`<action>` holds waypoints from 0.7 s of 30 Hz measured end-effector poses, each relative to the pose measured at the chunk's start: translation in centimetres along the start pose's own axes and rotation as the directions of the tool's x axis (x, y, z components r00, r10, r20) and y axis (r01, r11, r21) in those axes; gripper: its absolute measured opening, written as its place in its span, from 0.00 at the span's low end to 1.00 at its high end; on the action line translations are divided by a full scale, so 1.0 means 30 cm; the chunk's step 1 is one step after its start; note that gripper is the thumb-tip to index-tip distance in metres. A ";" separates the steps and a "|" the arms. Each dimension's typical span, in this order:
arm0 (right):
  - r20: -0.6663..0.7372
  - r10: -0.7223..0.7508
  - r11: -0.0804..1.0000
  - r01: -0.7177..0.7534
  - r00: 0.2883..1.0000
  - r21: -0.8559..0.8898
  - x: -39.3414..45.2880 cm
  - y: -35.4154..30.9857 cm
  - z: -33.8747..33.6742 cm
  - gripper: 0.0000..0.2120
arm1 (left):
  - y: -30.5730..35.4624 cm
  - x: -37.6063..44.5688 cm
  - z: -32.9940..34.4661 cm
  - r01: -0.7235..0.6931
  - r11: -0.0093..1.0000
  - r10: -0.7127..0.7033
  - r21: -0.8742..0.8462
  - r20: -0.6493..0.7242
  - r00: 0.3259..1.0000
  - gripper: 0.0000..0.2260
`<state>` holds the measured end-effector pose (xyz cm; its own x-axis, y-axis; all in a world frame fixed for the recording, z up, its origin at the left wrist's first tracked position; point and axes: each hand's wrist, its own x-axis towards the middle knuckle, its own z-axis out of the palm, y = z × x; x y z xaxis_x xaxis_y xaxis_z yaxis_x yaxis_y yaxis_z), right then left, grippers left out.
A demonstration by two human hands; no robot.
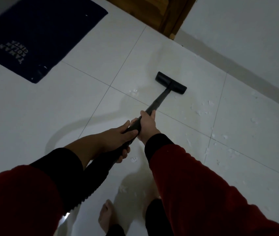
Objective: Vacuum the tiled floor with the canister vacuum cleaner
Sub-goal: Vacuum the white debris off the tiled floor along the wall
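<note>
The black floor nozzle (170, 83) sits flat on the white tiled floor (87, 92), with bare tile all around it; the wall's skirting (237, 68) runs beyond it, a wooden door frame (171, 16) stands in the far corner, and a dark mat (38, 36) lies well off to the left. White scraps (203, 108) litter the tiles right of the nozzle. Both hands curl around the black wand (159, 99): right hand (147, 124) ahead, left hand (118, 138) just behind it.
</note>
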<state>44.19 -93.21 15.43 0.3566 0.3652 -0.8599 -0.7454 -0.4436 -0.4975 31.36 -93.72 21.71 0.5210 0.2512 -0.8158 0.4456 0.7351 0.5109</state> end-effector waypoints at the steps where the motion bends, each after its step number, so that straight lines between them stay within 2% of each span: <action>1: -0.004 0.001 1.000 -0.001 1.000 -0.004 -0.001 0.003 -0.007 0.32 | -0.007 0.002 0.008 0.001 1.000 -0.001 -0.004 -0.001 1.000 0.28; 11: 0.016 -0.006 1.000 0.006 1.000 -0.028 -0.026 0.042 -0.140 0.32 | -0.112 -0.011 0.147 -0.073 0.997 0.072 -0.024 -0.044 0.996 0.30; 21: 0.115 0.090 0.994 -0.082 0.989 -0.072 -0.182 0.192 -0.298 0.31 | -0.313 -0.185 0.297 -0.028 0.994 0.015 -0.108 -0.124 0.992 0.28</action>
<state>42.98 -105.10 16.25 0.2210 0.4153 -0.8824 -0.7298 -0.5298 -0.4321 30.75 -107.63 23.86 0.4331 0.3381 -0.8355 0.3491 0.7917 0.5013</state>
